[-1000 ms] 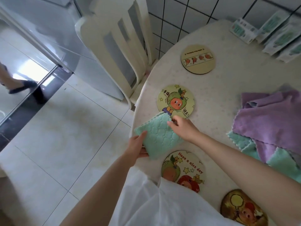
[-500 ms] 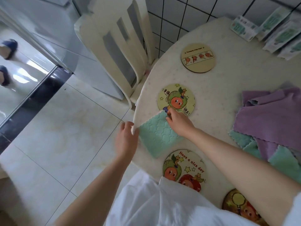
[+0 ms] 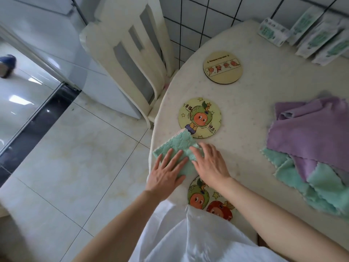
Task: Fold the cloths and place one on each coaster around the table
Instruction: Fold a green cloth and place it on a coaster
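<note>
Left hand (image 3: 166, 172), off the edge half a second ago, is now lying flat, fingers straight, on the folded mint-green quilted cloth (image 3: 176, 146). Right hand (image 3: 210, 164) is pressing too, fingers spread, no longer pinching a corner. Cloth is resting at the cream table (image 3: 251, 103) edge, its corner overlapping the round yellow cartoon coaster (image 3: 200, 118). The fold is probably finishing, with placing next.
</note>
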The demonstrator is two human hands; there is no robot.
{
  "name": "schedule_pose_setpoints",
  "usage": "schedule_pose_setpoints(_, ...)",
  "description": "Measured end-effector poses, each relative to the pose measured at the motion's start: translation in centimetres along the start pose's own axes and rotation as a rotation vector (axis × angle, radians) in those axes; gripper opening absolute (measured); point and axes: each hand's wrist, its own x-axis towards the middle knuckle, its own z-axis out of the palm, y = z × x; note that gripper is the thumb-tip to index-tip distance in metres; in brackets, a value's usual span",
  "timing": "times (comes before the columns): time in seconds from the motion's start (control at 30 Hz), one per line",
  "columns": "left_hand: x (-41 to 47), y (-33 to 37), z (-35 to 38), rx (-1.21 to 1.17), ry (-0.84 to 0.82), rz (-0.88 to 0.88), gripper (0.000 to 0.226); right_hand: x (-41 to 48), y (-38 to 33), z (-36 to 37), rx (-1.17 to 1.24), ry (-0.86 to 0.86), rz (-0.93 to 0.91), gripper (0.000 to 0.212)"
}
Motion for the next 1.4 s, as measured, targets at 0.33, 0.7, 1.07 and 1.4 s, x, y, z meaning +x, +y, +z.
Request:
schedule_pose_setpoints(0.33, 0.5, -2.2, -2.8, -0.186, 0.214, -0.341, 0.034, -1.0, 0.8, -0.5, 0.168, -0.014, 0.247, 0.035)
schedule_pose_setpoints(0.7, 4.6, -3.6, -6.4, -0.528, -0.126, -0.708, 0.034, 1.4, 1.2, -0.8, 0.54, -0.298, 0.55, 0.023)
schedule_pose_setpoints(1.07, 9.1, -7.1, -13.5, -1.645, -0.229, -0.67, 0.015, 2.9, 5.7, -8.0, 1.095, -0.143, 0.442, 0.018)
schedule_pose_setpoints(1.4, 26.9, -5.8, -19.4, -1.735, -0.138, -0.521, 0.016, 14.3, 17.0, -14.5, 1.315, 0.17, 0.562, 0.03)
